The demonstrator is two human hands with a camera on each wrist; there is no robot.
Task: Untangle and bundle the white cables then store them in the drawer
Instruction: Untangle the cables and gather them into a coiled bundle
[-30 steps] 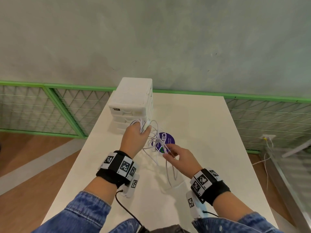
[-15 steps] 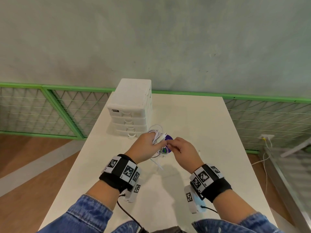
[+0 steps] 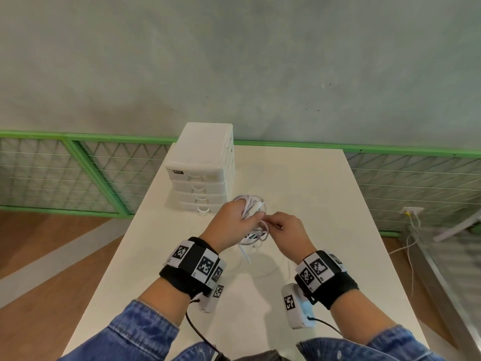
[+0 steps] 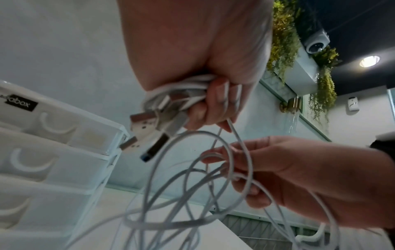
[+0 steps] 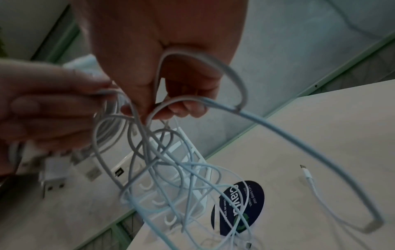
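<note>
Gripping the white cables in my left hand, just below centre of the head view, above the table. My fingers are curling tight round a gathered bunch of strands, and several USB plugs are sticking out of the fist toward the left of the left-wrist frame. My right hand is sitting just beside it, thumb and fingertips pinching a single strand; the rest of that hand is loosely curled, holding nothing else.

Loose loops are hanging below both hands in a tangle, crossing one another; I cannot tell how many separate cables there are. One free end with a small plug is lying on the table at right of the right-wrist frame, near a dark round sticker.

The drawer unit is standing up-frame and left of my hands, all drawers looking closed.

Judging handling: these are light, limp, smooth-jacketed, and will be springing back into curls. The strands are likely slipping through a loose pinch, so I am better off holding near the stiff plug ends and drawing each strand out slowly; yanking may tighten the crossings.
</note>
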